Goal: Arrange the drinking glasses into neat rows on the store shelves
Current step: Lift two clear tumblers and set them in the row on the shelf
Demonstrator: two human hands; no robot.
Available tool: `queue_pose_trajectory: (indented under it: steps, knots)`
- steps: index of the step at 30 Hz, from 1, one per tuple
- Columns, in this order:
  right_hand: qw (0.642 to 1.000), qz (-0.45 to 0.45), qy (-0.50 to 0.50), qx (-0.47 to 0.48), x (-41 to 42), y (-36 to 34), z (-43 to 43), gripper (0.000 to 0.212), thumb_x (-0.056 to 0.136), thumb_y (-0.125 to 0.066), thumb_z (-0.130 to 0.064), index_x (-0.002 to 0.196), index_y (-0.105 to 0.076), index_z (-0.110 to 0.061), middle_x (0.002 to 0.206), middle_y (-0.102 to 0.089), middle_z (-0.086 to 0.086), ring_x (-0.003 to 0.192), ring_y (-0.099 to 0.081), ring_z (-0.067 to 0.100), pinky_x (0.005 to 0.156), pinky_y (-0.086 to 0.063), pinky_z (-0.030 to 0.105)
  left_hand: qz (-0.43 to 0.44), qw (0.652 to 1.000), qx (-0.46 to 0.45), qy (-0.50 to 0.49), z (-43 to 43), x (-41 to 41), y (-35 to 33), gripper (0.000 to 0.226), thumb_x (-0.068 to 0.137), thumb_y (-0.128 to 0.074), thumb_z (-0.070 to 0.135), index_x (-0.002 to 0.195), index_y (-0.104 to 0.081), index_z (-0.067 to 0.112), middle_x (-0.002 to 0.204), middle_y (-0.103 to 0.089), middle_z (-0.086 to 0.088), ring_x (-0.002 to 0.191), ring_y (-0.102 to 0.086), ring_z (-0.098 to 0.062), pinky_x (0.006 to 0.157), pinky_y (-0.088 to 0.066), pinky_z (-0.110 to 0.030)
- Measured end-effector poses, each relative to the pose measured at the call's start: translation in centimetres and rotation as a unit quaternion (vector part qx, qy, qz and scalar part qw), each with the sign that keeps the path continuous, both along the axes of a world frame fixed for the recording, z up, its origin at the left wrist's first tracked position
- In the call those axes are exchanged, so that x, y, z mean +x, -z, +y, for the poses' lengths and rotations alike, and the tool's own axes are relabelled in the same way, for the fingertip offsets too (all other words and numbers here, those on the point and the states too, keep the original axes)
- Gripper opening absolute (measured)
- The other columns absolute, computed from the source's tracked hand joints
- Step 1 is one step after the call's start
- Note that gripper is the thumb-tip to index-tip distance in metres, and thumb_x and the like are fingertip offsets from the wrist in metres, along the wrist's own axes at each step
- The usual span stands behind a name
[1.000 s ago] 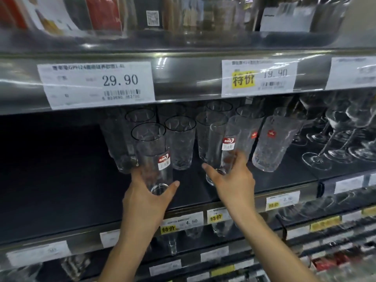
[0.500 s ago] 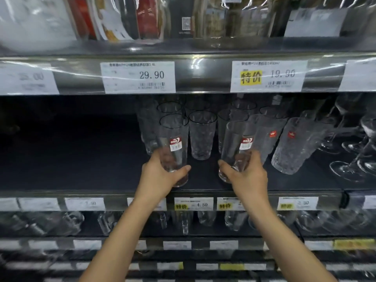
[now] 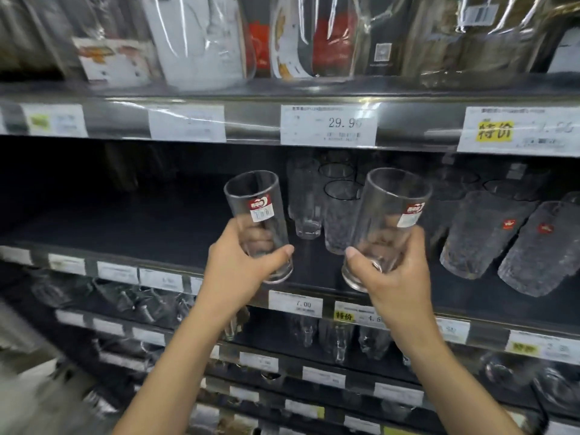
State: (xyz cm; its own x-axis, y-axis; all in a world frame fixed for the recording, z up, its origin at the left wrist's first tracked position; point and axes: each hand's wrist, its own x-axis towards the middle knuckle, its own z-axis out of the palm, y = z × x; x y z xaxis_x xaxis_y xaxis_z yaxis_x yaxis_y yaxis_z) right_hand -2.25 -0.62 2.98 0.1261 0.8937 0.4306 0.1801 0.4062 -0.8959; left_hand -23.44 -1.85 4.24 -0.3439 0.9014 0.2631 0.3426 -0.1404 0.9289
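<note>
Both tall glasses have come up off the shelf board and out toward the viewer since half a second ago, and the view has swung so that a long bare stretch of the dark shelf (image 3: 125,221) fills the left side. To the right of that gap, the left hand (image 3: 238,265) curls fingers and thumb round the lower part of the left glass (image 3: 255,211), a smooth clear tumbler with a red and white sticker. Its rim leans left and its base shows in front of the price rail (image 3: 489,335). Between the hands, further back on the shelf, a few standing glasses (image 3: 340,215) wait upright. The right hand (image 3: 395,277) grips the right glass (image 3: 389,221), of the same kind, also low near its base, with its rim leaning right. Beyond it, at the right, two textured tumblers (image 3: 483,233) stand close together with more behind them. Several things could go wrong from here. Both grips sit low on tall, slick glass, so either tumbler could tip or slide through the fingers. The bases are near each other and could clink if the hands close in. Setting down, a base might catch the shelf's front lip. A wide swing of the right glass could knock the textured tumblers or the glasses behind.
</note>
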Motion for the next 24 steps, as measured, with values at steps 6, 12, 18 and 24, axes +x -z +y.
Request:
queue_pose_trajectory:
  steps: [6, 12, 18, 24]
  knots:
    - [0.997, 0.012, -0.071, -0.024, -7.5, 0.9, 0.0, 0.047, 0.078, -0.082, -0.022, 0.11, -0.05, -0.033, 0.102, -0.067, -0.021, 0.092, -0.067, 0.001, 0.074, -0.053, 0.018, 0.023, 0.999, 0.003, -0.028, -1.7, -6.5, -0.4, 0.057, 0.067, -0.09, 0.026, 0.114, -0.058, 0.029, 0.094, -0.074, 0.01, 0.085, -0.071, 0.0, 0.083, -0.058, -0.03]
    - [0.996, 0.011, -0.084, -0.038, -16.1, 1.5, 1.1, 0.052, 0.077, -0.083, -0.024, 0.116, -0.05, -0.032, 0.103, -0.066, -0.023, 0.096, -0.066, -0.001, 0.072, -0.053, 0.014, 0.046, 0.998, -0.013, -0.029, -0.9, -14.1, 0.5, 0.056, 0.066, -0.09, 0.032, 0.112, -0.057, 0.033, 0.092, -0.073, 0.014, 0.084, -0.067, 0.007, 0.069, -0.051, -0.009]
    - [0.997, 0.015, -0.053, -0.062, -23.6, 2.1, 3.0, 0.057, 0.078, -0.082, -0.02, 0.124, -0.049, -0.026, 0.103, -0.068, -0.014, 0.089, -0.065, -0.006, 0.064, -0.049, 0.006, 0.063, 0.997, -0.041, 0.016, 2.3, -21.8, 1.6, 0.057, 0.067, -0.089, 0.034, 0.113, -0.056, 0.032, 0.094, -0.072, 0.016, 0.084, -0.066, 0.009, 0.07, -0.048, -0.008]
    - [0.996, 0.034, 0.007, -0.081, -28.6, 3.2, 5.2, 0.054, 0.078, -0.083, -0.021, 0.118, -0.05, -0.031, 0.101, -0.069, -0.017, 0.093, -0.067, -0.003, 0.076, -0.057, 0.025, 0.058, 0.994, -0.049, 0.085, 7.2, -27.2, 2.9, 0.056, 0.068, -0.089, 0.03, 0.115, -0.058, 0.024, 0.095, -0.072, 0.011, 0.083, -0.067, 0.007, 0.068, -0.048, -0.006]
